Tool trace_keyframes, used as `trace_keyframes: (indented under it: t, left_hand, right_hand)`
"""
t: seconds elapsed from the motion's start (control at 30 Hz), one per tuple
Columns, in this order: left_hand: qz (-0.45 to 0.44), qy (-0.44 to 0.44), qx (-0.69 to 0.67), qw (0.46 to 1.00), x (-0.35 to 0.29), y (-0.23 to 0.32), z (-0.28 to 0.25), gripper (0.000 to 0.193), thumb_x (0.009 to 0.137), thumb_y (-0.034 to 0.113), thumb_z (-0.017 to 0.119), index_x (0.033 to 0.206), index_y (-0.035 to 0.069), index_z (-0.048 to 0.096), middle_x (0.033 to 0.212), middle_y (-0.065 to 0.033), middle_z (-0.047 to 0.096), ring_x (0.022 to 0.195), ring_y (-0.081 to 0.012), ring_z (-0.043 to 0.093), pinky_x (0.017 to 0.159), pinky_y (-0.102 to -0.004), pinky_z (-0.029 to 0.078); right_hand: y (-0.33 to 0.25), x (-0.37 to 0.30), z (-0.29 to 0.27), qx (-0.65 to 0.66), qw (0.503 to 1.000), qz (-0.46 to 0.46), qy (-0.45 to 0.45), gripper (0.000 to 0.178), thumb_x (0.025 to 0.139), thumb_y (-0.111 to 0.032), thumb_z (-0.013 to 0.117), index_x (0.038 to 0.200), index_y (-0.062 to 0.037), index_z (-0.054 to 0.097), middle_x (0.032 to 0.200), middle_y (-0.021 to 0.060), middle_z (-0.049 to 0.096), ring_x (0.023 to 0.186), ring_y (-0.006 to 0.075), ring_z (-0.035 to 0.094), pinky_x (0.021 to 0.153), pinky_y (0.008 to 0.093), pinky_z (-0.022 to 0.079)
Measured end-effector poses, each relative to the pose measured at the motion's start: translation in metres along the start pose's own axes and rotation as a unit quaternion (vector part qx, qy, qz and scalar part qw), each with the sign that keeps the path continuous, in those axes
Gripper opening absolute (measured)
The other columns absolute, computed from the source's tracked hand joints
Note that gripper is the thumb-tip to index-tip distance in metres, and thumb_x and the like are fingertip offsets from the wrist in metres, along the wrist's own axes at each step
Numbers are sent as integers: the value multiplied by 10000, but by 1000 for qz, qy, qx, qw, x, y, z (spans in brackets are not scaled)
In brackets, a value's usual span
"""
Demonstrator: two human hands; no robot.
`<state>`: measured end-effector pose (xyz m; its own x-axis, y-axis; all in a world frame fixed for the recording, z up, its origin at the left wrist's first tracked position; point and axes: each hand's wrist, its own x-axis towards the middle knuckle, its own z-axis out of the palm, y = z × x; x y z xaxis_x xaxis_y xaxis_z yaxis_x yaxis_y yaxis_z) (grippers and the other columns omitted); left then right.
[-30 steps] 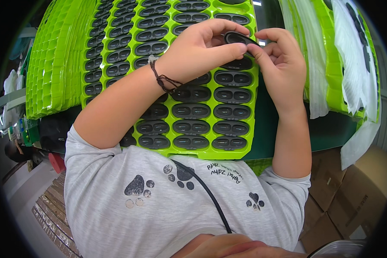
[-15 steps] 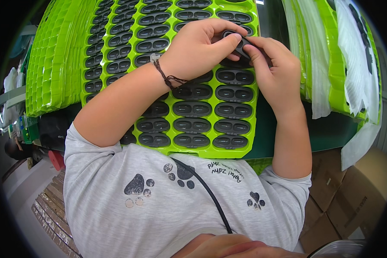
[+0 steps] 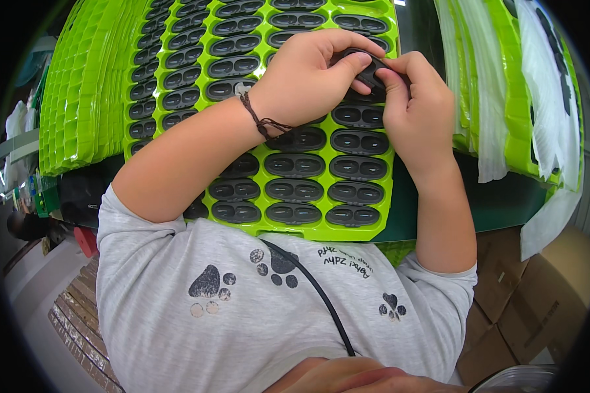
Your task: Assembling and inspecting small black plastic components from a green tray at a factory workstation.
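Between the fingertips of both hands is a black earbud case part (image 3: 367, 71), partly covered by the fingers. My left hand (image 3: 311, 75) pinches it from the left, with the thumb lying on top. From the right, my right hand (image 3: 421, 98) grips it with thumb and forefinger. Both hands are over the right column of a bright green moulded tray (image 3: 354, 232). Rows of similar oval black parts (image 3: 293, 190), each with two hollows, sit in its pockets. My left forearm and hand hide some of the middle pockets.
At the left rises a tall stack of nested green trays (image 3: 88, 98). More green trays (image 3: 505, 85) stand to the right, with white foam sheets (image 3: 537, 85) among them. Cardboard boxes (image 3: 531, 314) are at the lower right, beyond the dark green table edge (image 3: 432, 223).
Both hands keep hold of the earbud case part over the same area. The right hand's fingers have shifted slightly on it, and the part sits at a slightly different tilt.
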<state>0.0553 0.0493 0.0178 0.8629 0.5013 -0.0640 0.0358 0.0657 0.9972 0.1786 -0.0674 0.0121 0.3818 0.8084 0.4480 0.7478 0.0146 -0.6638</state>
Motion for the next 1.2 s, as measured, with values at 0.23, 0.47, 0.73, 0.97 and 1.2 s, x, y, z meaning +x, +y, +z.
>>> trace_keyframes:
  t: [0.23,0.47,0.73,0.97,1.2]
  left_hand:
    - [-7,31,48,998,0,4,5,201,945,21,527,1110,0,640,983,-42,680,712,-67,624,669,-192,509]
    - [-31,93,85,992,39,28,-27,187,933,114,587,1077,17,656,804,-8,645,630,-79,563,591,-226,479]
    - [117,117,453,876,81,19,-34,176,855,129,604,956,0,669,898,-133,666,831,-254,639,751,-359,503]
    - [294,178,546,764,95,-16,-60,149,834,215,661,923,103,704,919,-111,604,896,-297,601,818,-382,486]
    - [312,46,517,796,-18,61,-66,125,836,103,636,934,30,662,883,-106,612,879,-289,597,787,-376,484]
  right_hand:
    - [-10,-4,10,-71,997,19,17,128,839,25,592,863,-7,470,775,176,608,730,368,626,595,427,483]
    - [34,14,-9,53,997,-12,49,307,952,-236,549,1120,20,571,1130,202,576,1024,355,562,831,434,454]
    - [47,13,-1,-275,959,-48,49,449,938,-351,544,998,91,599,1158,325,551,1101,493,484,956,518,389]
    - [27,18,-4,-214,972,93,-37,304,921,-230,566,846,62,596,1106,276,553,1017,438,525,864,486,438]
    - [42,26,16,-280,953,94,68,347,875,-235,615,1056,49,534,1183,274,492,1114,429,471,938,509,396]
